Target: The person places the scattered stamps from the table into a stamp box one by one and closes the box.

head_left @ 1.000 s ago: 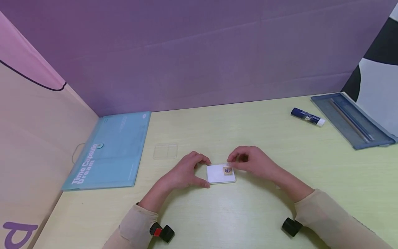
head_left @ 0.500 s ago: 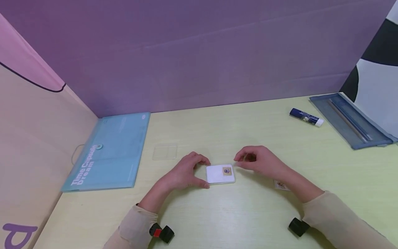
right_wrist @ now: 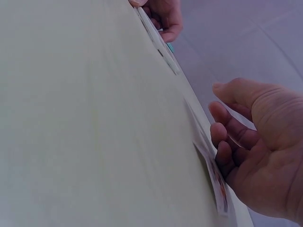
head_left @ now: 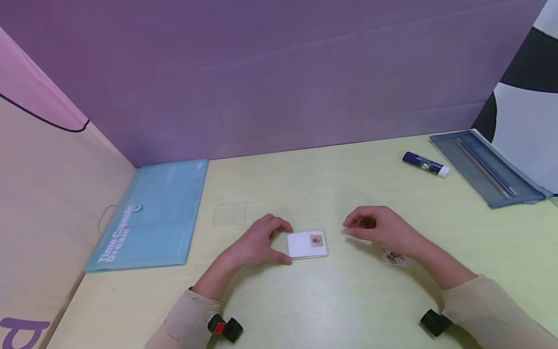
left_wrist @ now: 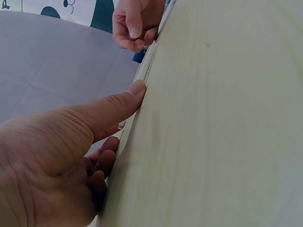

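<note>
In the head view, a white card [head_left: 301,245] with rounded corners lies on the table, a small tan square with a dark round print [head_left: 316,240] at its right end. My left hand [head_left: 263,242] holds the card's left end, thumb at the near corner and index finger at the far one. Thin clear edges show along the card [right_wrist: 158,45] in the right wrist view. My right hand [head_left: 379,228] hovers to the right of it, fingers loosely curled, with nothing visible between them. Beneath that wrist lies a small printed picture piece [head_left: 394,258], slightly lifted in the right wrist view.
A faint clear rectangular plastic piece [head_left: 229,214] lies left of the hands. Farther left is a blue document folder [head_left: 167,213]. Toward the back right lie a dark blue glue stick [head_left: 426,164] and a blue translucent pouch [head_left: 488,167]. A purple wall [head_left: 279,77] borders the table's back.
My right hand has drawn away from the card toward the right, uncovering more of the printed picture piece under its wrist. The left hand keeps its hold on the card.
</note>
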`<action>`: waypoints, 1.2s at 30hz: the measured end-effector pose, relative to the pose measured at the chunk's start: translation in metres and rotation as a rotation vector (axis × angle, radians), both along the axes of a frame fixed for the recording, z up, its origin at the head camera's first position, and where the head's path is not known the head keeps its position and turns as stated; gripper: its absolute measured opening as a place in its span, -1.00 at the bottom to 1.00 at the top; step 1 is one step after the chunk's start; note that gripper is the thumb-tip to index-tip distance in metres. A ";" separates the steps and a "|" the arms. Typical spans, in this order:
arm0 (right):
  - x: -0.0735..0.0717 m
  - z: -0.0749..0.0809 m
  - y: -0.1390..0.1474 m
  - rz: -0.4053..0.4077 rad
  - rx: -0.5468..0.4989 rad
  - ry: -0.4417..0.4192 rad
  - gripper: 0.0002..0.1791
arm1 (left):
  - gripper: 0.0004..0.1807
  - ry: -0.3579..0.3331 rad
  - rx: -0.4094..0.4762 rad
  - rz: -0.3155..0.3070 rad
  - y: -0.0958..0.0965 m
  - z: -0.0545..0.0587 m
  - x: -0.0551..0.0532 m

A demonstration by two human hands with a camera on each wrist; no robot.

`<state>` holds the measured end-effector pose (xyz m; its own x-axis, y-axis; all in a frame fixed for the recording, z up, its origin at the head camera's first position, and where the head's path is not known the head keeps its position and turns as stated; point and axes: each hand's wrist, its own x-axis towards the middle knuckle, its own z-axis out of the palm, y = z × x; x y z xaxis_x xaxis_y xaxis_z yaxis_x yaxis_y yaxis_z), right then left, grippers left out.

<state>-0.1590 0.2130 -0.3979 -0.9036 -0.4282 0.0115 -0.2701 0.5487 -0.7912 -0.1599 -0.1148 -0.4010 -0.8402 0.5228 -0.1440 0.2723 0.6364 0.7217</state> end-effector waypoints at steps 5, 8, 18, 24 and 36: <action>0.006 0.003 0.010 -0.020 0.020 0.000 -0.87 | -0.35 -0.001 0.001 -0.001 0.000 0.000 -0.001; 0.009 0.004 0.016 -0.026 0.020 0.006 -0.86 | -0.35 0.001 0.000 -0.001 0.000 0.000 -0.001; 0.017 0.002 0.035 -0.029 0.019 0.013 -0.86 | -0.36 0.006 0.011 -0.006 0.000 0.000 0.000; 0.021 0.002 0.042 -0.008 0.001 0.014 -0.83 | -0.36 0.014 0.006 -0.010 -0.001 -0.001 0.000; 0.028 0.000 0.059 0.022 0.011 0.035 -0.82 | -0.37 0.020 0.011 -0.016 -0.001 -0.001 0.000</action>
<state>-0.1313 0.2718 -0.3980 -0.8931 -0.4482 0.0383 -0.3097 0.5509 -0.7750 -0.1598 -0.1157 -0.4021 -0.8341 0.5380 -0.1217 0.2969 0.6239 0.7229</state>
